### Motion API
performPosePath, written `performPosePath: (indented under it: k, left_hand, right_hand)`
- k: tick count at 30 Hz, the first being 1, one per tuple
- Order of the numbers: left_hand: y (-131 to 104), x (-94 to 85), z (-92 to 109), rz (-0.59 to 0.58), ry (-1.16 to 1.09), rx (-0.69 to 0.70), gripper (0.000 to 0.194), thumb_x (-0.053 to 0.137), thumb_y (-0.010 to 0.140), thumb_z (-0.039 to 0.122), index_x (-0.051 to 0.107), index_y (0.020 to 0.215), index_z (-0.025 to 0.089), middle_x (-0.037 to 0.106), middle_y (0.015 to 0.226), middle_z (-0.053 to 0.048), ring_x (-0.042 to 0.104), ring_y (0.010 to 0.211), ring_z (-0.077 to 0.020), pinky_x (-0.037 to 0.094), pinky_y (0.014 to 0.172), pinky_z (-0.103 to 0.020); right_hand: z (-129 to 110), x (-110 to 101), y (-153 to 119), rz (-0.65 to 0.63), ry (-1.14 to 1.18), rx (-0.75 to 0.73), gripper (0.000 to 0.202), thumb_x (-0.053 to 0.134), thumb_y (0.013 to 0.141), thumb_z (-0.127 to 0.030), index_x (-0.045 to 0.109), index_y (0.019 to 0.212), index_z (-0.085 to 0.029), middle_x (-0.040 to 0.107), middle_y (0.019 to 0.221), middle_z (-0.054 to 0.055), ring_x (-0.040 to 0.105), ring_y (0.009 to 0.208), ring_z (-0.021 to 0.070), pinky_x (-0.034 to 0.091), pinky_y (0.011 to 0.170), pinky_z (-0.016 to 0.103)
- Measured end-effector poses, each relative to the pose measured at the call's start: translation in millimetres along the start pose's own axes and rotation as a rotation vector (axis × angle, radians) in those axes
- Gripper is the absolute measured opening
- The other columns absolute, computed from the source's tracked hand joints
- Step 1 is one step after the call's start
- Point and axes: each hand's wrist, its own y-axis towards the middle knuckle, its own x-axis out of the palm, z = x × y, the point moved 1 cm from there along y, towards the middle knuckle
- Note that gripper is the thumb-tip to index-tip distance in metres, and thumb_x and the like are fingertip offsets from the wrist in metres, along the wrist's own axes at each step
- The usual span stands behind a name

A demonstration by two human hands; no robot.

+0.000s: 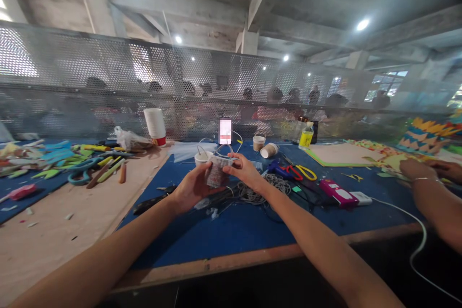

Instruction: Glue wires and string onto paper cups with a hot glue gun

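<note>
Between my two hands is a small cup point(215, 176) whose side looks wrapped in greyish cord, above the blue table mat point(202, 240). My left hand point(192, 184) curls round its left side. At its upper right edge, the fingers of my right hand point(245, 171) pinch close to the rim; a loop of pale cord rises there. Just behind stands a white cup point(202, 156), partly hidden by the held one. A tangled heap of grey cord point(269, 190) lies beneath my right wrist. Near my left wrist is a dark tool point(149, 204), its kind unclear.
A lit phone point(225, 131) stands behind my hands, near small paper cups point(259, 143). Rightward are scissors point(306, 172), a magenta box point(337, 193), a yellow-labelled bottle point(306, 136) and a co-worker's hands point(417, 171). Leftward stand stacked paper cups point(154, 125), with tools point(104, 171) nearby.
</note>
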Motion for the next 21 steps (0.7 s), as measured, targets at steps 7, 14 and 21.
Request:
performPosePath:
  k: [7, 14, 21]
  left_hand:
    - [0.9, 1.2, -1.0, 0.207, 0.153, 0.214, 0.044, 0.075, 0.077, 0.042, 0.062, 0.115, 0.024, 0.070, 0.112, -0.006, 0.069, 0.096, -0.0234, 0.057, 0.074, -0.031]
    - [4.9, -0.1, -5.1, 0.370, 0.331, 0.277, 0.057, 0.080, 0.066, 0.047, 0.060, 0.112, 0.021, 0.071, 0.109, -0.008, 0.069, 0.096, -0.0263, 0.055, 0.077, -0.035]
    - [4.6, -1.0, -6.8, 0.352, 0.431, 0.341, 0.060, 0.079, 0.069, 0.047, 0.057, 0.118, 0.020, 0.069, 0.115, -0.011, 0.067, 0.105, -0.0287, 0.054, 0.083, -0.037]
  right_hand:
    - [2.2, -5.0, 1.1, 0.100, -0.137, -0.024, 0.054, 0.079, 0.070, -0.054, 0.059, 0.106, -0.019, 0.068, 0.098, 0.006, 0.066, 0.089, 0.0198, 0.052, 0.085, 0.038]
    - [-9.8, 3.8, -6.4, 0.106, -0.166, -0.084, 0.038, 0.073, 0.076, -0.055, 0.060, 0.088, -0.021, 0.066, 0.081, 0.002, 0.063, 0.077, 0.0182, 0.051, 0.077, 0.036]
    - [-10.7, 7.2, -6.6, 0.111, -0.097, -0.055, 0.037, 0.071, 0.077, -0.056, 0.058, 0.085, -0.022, 0.064, 0.077, 0.000, 0.064, 0.075, 0.0185, 0.052, 0.072, 0.034]
